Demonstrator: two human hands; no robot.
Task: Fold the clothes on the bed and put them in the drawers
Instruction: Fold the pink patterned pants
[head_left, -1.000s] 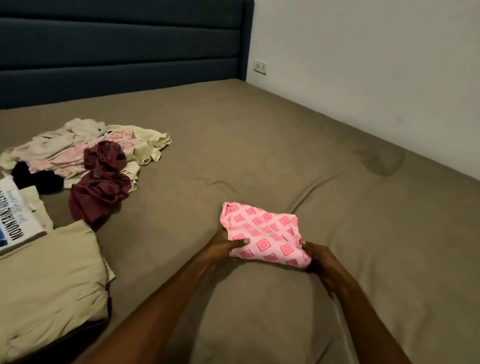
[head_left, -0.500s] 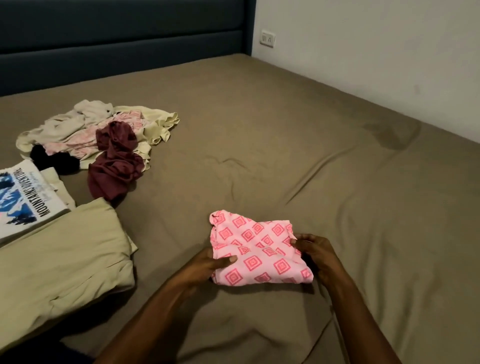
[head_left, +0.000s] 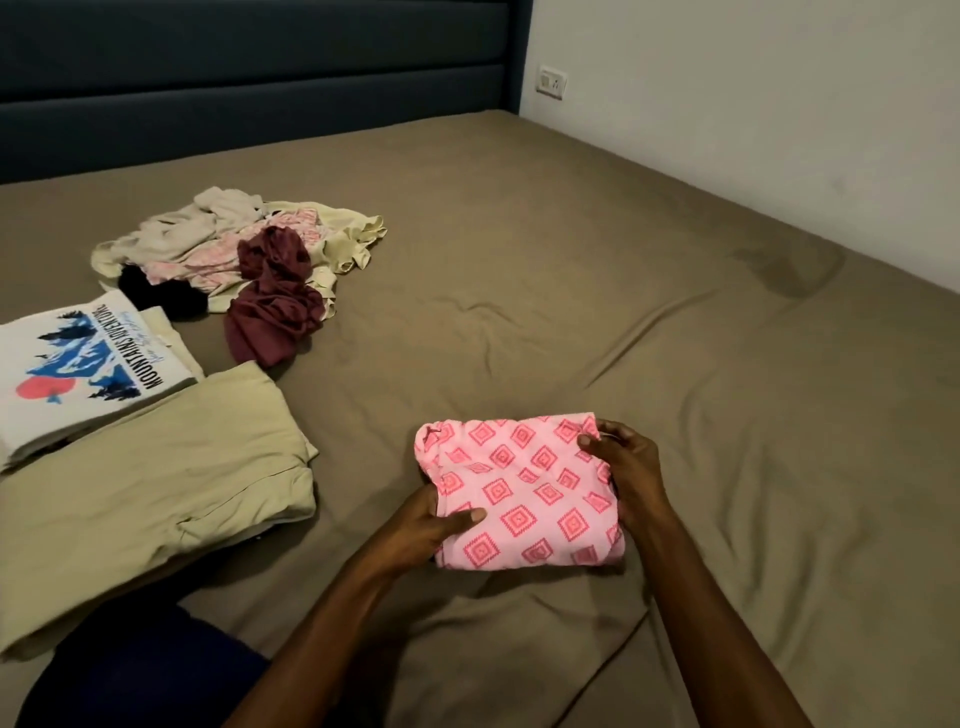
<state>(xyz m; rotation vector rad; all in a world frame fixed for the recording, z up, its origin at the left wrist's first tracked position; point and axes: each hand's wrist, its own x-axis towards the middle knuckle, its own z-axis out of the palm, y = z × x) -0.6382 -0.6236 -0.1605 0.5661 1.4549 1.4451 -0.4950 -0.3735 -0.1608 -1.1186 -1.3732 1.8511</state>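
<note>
A folded pink garment (head_left: 524, 493) printed with darker pink diamond-squares lies on the bed (head_left: 571, 260), low and a little right of centre in the head view, held at both ends. Its long axis runs roughly left to right across the view, tilted slightly so the left end sits a bit farther up the bed than the near right corner; a rounded, bunched fold shows at its far left corner. The left hand (head_left: 431, 525) grips the near left edge, thumb lying on top of the cloth and the other fingers tucked under it. The right hand (head_left: 623, 467) grips the right end, thumb and curled fingers pinching the far right corner, with the palm against the side of the bundle. The bed is covered by an olive-brown sheet with long creases running away from the garment toward the right. To the left, well apart from the pink garment, lies a folded beige garment (head_left: 156, 493), and just beyond it, touching, a folded white T-shirt (head_left: 78, 374) with a blue mountain print and a red disc, its lettering reading sideways. Farther up the bed sits an unfolded heap of clothes (head_left: 223, 244) in cream, pale pink and black, with a crumpled maroon garment (head_left: 270, 301) on its near edge. A dark blue padded headboard (head_left: 260, 78) stands behind, and a wall socket (head_left: 551, 82) is on the white wall beside it.
</note>
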